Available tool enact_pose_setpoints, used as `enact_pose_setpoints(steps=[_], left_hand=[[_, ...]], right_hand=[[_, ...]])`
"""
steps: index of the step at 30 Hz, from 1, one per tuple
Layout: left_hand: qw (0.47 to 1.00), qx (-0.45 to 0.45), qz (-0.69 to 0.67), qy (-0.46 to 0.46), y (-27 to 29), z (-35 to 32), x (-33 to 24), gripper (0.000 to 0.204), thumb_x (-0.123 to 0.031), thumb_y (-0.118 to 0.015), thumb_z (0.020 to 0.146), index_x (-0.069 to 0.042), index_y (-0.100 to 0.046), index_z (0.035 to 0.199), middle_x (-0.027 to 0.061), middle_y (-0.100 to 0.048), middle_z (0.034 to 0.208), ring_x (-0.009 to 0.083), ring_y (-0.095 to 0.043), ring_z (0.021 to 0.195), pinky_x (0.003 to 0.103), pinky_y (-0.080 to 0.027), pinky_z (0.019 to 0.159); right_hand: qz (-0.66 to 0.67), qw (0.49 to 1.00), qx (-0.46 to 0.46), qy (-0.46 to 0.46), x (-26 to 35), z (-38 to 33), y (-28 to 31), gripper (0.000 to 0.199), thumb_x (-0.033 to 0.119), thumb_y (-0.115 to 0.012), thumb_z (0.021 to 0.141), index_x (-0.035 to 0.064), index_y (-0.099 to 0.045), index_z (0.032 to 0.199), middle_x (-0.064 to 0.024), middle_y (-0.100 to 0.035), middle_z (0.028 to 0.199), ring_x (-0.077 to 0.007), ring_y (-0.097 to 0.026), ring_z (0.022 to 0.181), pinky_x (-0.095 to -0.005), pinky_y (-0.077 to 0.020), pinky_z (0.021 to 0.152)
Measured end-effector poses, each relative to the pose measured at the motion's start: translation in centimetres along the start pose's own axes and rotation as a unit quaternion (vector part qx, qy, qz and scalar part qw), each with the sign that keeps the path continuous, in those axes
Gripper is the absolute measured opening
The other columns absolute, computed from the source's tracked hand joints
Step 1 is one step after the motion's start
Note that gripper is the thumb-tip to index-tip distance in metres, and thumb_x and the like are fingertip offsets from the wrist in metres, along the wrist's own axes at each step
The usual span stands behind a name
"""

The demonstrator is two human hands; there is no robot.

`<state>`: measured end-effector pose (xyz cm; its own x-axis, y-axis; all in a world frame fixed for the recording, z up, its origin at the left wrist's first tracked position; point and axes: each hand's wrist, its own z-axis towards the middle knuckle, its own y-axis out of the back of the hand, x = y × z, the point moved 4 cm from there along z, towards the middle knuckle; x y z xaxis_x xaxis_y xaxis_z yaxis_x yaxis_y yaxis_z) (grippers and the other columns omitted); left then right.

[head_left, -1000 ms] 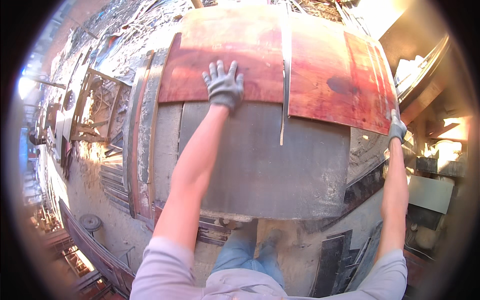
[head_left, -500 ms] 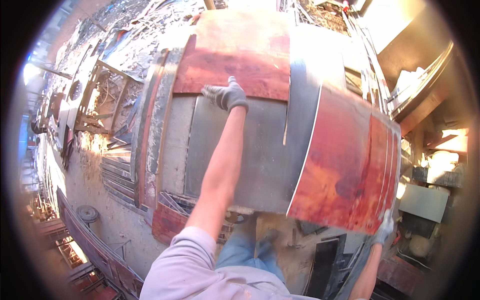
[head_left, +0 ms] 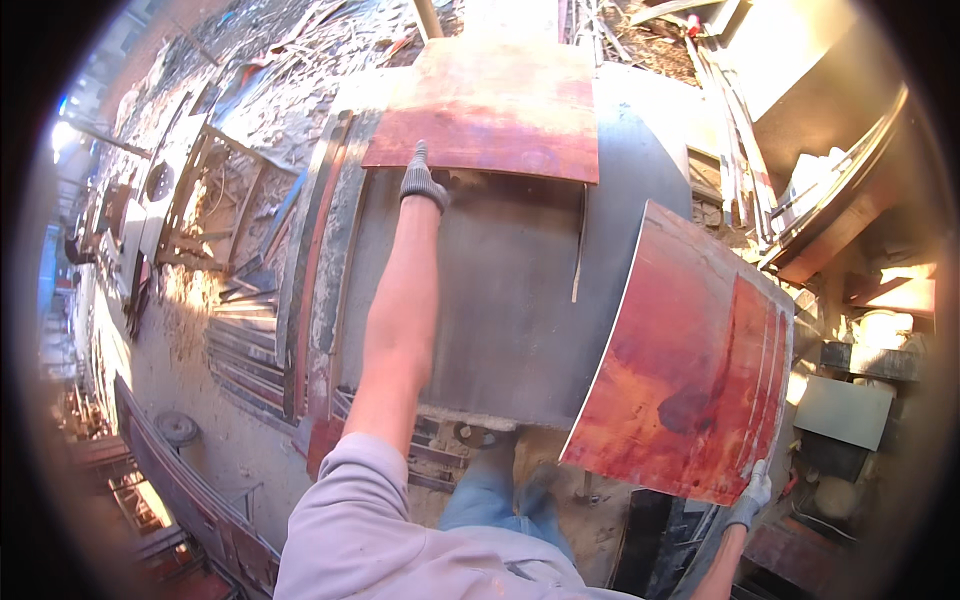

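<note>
Head view shows the right hand (head_left: 752,497), gloved, at the lower right of the frame, closed on the bottom corner of a red sheet (head_left: 690,375) that stands tilted on edge, its upper edge leaning against the side of the grey bench (head_left: 510,300); the left hand (head_left: 422,178), also gloved, lies fingers together and pressed down at the near edge of a second red sheet (head_left: 490,110), which rests flat on the far end of the bench at top centre; by the look of it, the step in hand is lifting one sheet clear of the bench while the other is held in place; the next move, I judge, calls for a firm hold on a wide, thin panel gripped at one corner only, and room at the lower right, where clutter crowds close; the right fingers are mostly behind the sheet's corner, so how they wrap it is hard to tell; the sheet's underside is hidden; the bench's legs are cut off by the person's trousers (head_left: 490,495) and grey sleeve (head_left: 350,520); scrap metal (head_left: 260,330) at left is warped by the lens, and the glare at upper right washes out what lies there.
</note>
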<state>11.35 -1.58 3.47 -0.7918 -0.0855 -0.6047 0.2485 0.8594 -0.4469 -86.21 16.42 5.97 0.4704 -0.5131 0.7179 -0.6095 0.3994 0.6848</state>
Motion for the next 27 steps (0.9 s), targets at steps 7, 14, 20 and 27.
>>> enact_pose_setpoints(steps=[7,14,20,27], left_hand=[[0.989,0.116,-0.031,-0.089,-5.7,-1.0,-0.8,0.034,-0.014,-0.071,0.1,-0.004,-0.065,0.131,0.0115,-0.069,0.126,0.0297,-0.066,0.118,0.052,-0.061,0.098],[0.984,0.03,-0.066,-0.166,1.5,-17.6,-1.9,0.026,-0.001,-0.078,0.088,0.005,-0.07,0.113,0.0161,-0.072,0.106,0.0301,-0.072,0.092,0.046,-0.068,0.066],[0.967,0.041,-0.09,-0.233,16.3,-38.3,-5.9,0.028,0.001,-0.074,0.09,0.004,-0.073,0.119,0.0129,-0.075,0.105,0.0258,-0.075,0.097,0.043,-0.067,0.087],[0.911,-0.046,-0.157,-0.379,40.2,-68.3,-6.1,0.024,0.001,-0.072,0.092,0.002,-0.071,0.115,0.0202,-0.076,0.11,0.0341,-0.077,0.094,0.049,-0.068,0.088]], right_hand=[[-0.013,1.0,0.0,0.016,-1.3,-2.1,2.5,0.044,0.037,-0.077,0.102,-0.0053,-0.072,0.115,-0.0065,-0.073,0.1,-0.0144,-0.064,0.086,-0.0328,-0.0544,0.079],[0.009,1.0,0.0,0.019,-9.0,-8.0,7.1,0.043,0.043,-0.077,0.101,-0.0002,-0.073,0.097,-0.0039,-0.071,0.087,-0.0124,-0.06,0.077,-0.0338,-0.052,0.071],[0.025,1.0,-0.01,0.014,-13.6,-9.4,8.3,0.051,0.045,-0.08,0.098,-0.0048,-0.074,0.107,-0.0091,-0.073,0.095,-0.0186,-0.061,0.079,-0.037,-0.0534,0.076],[0.061,0.985,0.12,0.109,-13.9,-6.4,8.6,0.061,0.031,-0.077,0.101,-0.0091,-0.061,0.145,-0.0197,-0.065,0.146,-0.0264,-0.066,0.121,-0.0365,-0.0515,0.108]])
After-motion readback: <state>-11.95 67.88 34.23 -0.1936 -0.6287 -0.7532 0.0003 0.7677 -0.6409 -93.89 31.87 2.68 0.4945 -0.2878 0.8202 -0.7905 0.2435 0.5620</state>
